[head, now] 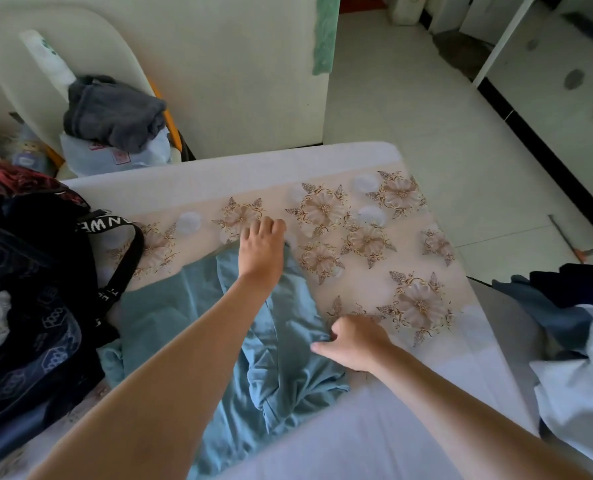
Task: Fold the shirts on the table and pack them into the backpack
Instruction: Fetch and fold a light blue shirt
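Floral table (357, 289), one teal shirt (281, 368), two grips (262, 245) (355, 341)

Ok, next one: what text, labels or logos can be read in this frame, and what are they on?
"N WE": white letters on the black backpack strap, only a fragment; the rest curves out of sight.
More white letters lower on the same strap: too cut off to read.
Red print on the white bag behind the table: too blurred to read.
Blue shirt: no print shows.
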Demonstrator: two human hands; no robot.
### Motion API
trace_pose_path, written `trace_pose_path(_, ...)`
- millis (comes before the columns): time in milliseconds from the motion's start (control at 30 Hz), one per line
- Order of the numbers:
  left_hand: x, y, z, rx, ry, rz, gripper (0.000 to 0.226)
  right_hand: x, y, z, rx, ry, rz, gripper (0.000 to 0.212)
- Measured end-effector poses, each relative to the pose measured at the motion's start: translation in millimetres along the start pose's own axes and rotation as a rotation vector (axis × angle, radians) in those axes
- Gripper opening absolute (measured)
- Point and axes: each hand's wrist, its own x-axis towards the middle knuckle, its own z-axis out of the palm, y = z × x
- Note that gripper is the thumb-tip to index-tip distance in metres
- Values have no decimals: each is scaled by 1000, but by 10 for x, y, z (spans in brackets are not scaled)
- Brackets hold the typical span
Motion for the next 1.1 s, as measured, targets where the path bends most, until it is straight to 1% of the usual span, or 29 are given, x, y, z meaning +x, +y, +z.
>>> trace_pose_path(33,-81,61,-16,-33,37,94,33,-54,45,20,32,-34,4,48)
trace_pose_path(67,-205,139,-30,-86,60,183,35,-99,82,37,76,-49,4,47)
trace_pose_path(133,-536,253,-3,-141,66,313,24,-158,145,67,134,-60,-10,43)
trace_pose_path(167,-704,256,45,-138,49,330,22,-188,176,79,162,-65,-20,40)
trace_pose_path(267,-1114,80,209,-80,-82,190,47,-297,279,149,368,-77,10,25)
trace_pose_path(333,-1284,-79,266,-65,-176,122,61,-396,330,217,460,-74,54,22)
trace_pose_path(400,-1363,-186,279,-79,-272,87,71,-487,346,294,523,-15,104,21)
trace_pose_path(467,-1361,-225,243,-40,-301,104,76,-548,344,374,534,97,132,21)
trace_pose_path(533,-1291,-227,207,11,-360,108,74,-623,314,438,568,195,160,19)
trace_pose_path(600,-1270,-185,172,56,-412,77,73,-708,264,502,710,219,208,20)
trace_pose_path(633,-1298,-139,149,52,-398,60,72,-745,245,530,786,199,235,24)
trace_pose_path(667,-1365,-84,119,16,-352,45,70,-768,224,553,826,170,254,27)
trace_pose_path(733,-1588,31,53,-160,-167,56,59,-813,184,591,866,137,258,23)
trace_pose_path(767,-1725,60,36,-256,-95,75,54,-829,183,612,892,155,248,20)
trace_pose_path(800,-1864,58,31,-325,-74,101,54,-852,198,630,900,190,239,19)
trace_pose_path(833,-1991,28,38,-343,-119,136,59,-880,241,649,867,238,231,19)
trace_pose_path(900,-2185,-102,111,-213,-268,209,77,-946,385,703,673,314,235,19)
trace_pose_path(967,-2266,-238,140,-87,-331,242,91,-1022,543,735,422,370,284,20)
trace_pose_path(1000,-2301,-264,138,-56,-333,252,95,-1049,590,744,341,397,301,18)
trace_pose_path(1033,-2344,-255,125,-39,-318,263,98,-1064,595,741,307,418,280,15)
trace_pose_path(1067,-2411,-235,114,-35,-292,259,100,-1064,550,742,290,429,223,13)
trace_pose_path(1100,-2493,-216,116,-39,-272,234,100,-1053,463,748,267,442,129,11)
